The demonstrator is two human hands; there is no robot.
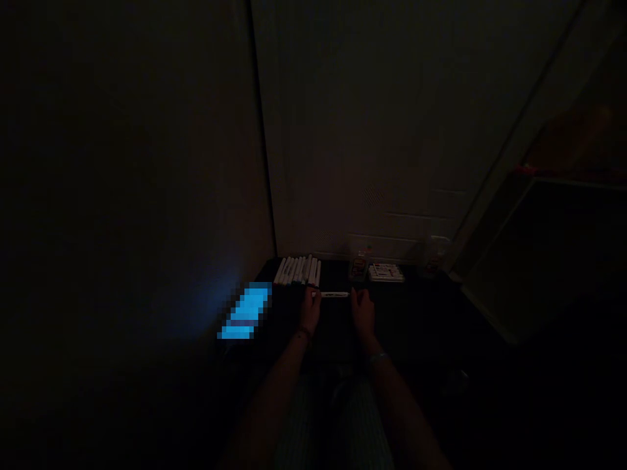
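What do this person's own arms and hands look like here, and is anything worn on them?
Both forearms are bare, no sleeves. The left hand has a thin dark band at its wrist; the right hand has a pale, light-coloured band at its wrist. No gloves or rings can be made out in this dim picture.
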